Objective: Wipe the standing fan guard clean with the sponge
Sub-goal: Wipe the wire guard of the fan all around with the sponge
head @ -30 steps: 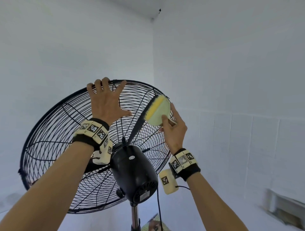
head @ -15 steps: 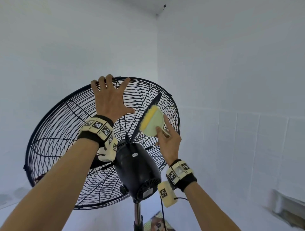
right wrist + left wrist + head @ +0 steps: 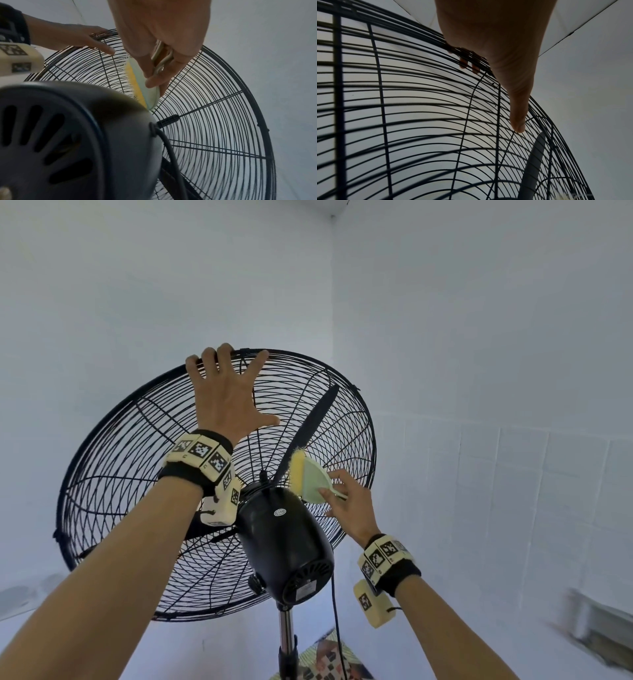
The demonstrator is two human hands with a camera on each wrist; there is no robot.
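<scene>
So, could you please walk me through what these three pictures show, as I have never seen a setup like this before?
There is no machine here: a person wears three cameras, one on the head and one on each wrist. The patterned bands on the wrists are part of that kit.

The head view looks up at the back of a black standing fan: its wire guard, the motor housing and the pole below.

The left hand lies spread against the top of the guard, fingertips hooked over the rim. The left wrist view looks along that palm at the wires, with the thumb pointing down.

The right hand grips a sponge, yellow pad with a pale green back and handle, pressed to the guard just above the motor. The right wrist view shows this up close.
</scene>
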